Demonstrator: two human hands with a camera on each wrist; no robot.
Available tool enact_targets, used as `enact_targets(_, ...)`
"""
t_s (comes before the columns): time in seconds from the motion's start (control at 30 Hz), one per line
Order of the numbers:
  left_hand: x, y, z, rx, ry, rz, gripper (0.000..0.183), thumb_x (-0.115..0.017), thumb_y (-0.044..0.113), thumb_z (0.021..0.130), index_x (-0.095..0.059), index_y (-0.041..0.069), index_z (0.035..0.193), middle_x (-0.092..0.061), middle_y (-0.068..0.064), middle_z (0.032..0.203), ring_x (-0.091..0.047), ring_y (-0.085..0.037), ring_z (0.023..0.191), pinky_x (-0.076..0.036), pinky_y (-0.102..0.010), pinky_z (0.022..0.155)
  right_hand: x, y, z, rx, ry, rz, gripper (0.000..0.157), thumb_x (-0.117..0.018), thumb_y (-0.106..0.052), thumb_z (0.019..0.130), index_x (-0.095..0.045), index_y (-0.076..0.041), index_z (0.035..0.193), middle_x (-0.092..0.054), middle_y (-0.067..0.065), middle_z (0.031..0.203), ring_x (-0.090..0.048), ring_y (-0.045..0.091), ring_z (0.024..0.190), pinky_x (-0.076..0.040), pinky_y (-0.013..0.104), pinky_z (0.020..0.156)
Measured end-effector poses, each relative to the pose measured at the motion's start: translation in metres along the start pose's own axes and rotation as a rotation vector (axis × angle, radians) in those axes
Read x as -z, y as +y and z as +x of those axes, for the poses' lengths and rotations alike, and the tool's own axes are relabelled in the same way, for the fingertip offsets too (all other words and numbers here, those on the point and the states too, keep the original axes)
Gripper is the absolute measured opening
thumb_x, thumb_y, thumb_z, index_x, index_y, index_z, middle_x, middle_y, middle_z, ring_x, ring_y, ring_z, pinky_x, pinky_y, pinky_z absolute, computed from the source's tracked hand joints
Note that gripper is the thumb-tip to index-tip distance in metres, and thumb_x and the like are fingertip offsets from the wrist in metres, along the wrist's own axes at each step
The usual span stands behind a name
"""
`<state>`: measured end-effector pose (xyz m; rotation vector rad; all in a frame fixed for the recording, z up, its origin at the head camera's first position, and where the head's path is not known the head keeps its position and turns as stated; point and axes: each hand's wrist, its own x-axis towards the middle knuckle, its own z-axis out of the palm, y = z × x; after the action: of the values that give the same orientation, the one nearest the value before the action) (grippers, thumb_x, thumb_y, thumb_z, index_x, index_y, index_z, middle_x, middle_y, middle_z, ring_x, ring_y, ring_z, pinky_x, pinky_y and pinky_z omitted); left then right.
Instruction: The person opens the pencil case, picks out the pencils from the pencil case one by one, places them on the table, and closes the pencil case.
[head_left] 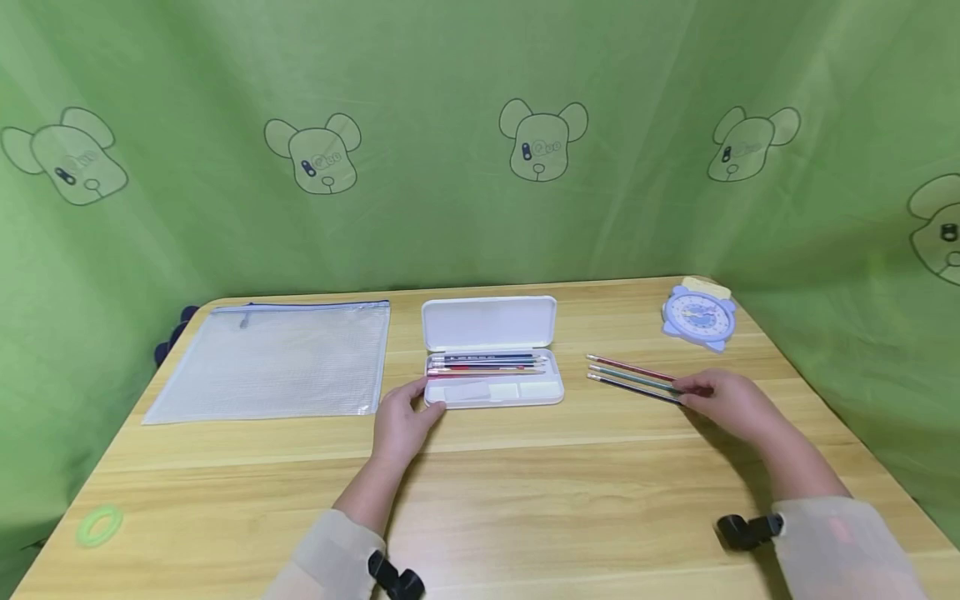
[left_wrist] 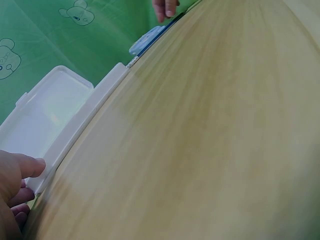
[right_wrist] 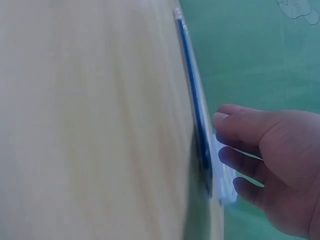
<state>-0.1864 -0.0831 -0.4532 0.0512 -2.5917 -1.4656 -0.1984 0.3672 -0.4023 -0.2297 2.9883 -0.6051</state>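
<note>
A white pencil case [head_left: 525, 397] lies with its lid [head_left: 489, 325] raised. Several pencils [head_left: 487, 358] rest in its back compartment. My left hand [head_left: 401, 423] grips the case's front left corner, and the left wrist view shows the thumb [left_wrist: 31, 166] on its edge. Off to the right, three pencils, a red one [head_left: 630, 367], a green one [head_left: 630, 377] and a dark blue one [head_left: 630, 388], lie side by side on the table. My right hand [head_left: 731, 403] hovers at their right ends with loosely bent fingers. In the right wrist view, its fingertips are close beside the blue pencil [right_wrist: 196, 100].
At the left lies a clear mesh zip pouch [head_left: 277, 367]. A light green ring [head_left: 99, 527] is near the table's front left. A purple toy clock [head_left: 699, 317] stands at the back right, with a pale yellow block [head_left: 707, 288] behind it. Green curtain [head_left: 450, 233] surrounds the table.
</note>
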Motion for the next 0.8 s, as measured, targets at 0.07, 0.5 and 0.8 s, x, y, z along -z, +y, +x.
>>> enact_targets(0.07,0.000,0.000,0.000,0.006,0.002,-0.003,0.047,-0.075,0.016,0.083,-0.064,-0.003,0.124,-0.066,-0.019,0.126,-0.057,-0.037,0.124,-0.044,-0.049,0.109,0.001,-0.006,0.004,0.018,0.017,0.007,0.033,-0.065,-0.021,0.092,-0.068,0.001,0.117,-0.070,0.022,0.106,-0.063,0.041,0.101,-0.052,0.056,0.085)
enact_targets(0.5,-0.001,0.000,-0.001,0.012,-0.002,-0.008,0.046,-0.075,0.016,0.083,-0.064,-0.002,0.124,-0.066,-0.018,0.127,-0.057,-0.037,0.125,-0.044,-0.049,0.110,-0.006,-0.073,0.048,0.108,0.031,0.060,0.029,-0.064,-0.019,0.094,-0.069,-0.003,0.118,-0.071,0.014,0.104,-0.063,0.029,0.099,-0.052,0.049,0.086)
enact_targets(0.8,-0.001,-0.001,0.000,0.003,0.002,-0.001,0.046,-0.075,0.016,0.083,-0.064,-0.002,0.124,-0.066,-0.018,0.127,-0.057,-0.037,0.124,-0.043,-0.049,0.110,-0.023,-0.118,0.075,0.165,-0.011,0.137,0.028,-0.061,-0.014,0.093,-0.070,-0.003,0.118,-0.069,0.014,0.107,-0.061,0.028,0.101,-0.051,0.046,0.090)
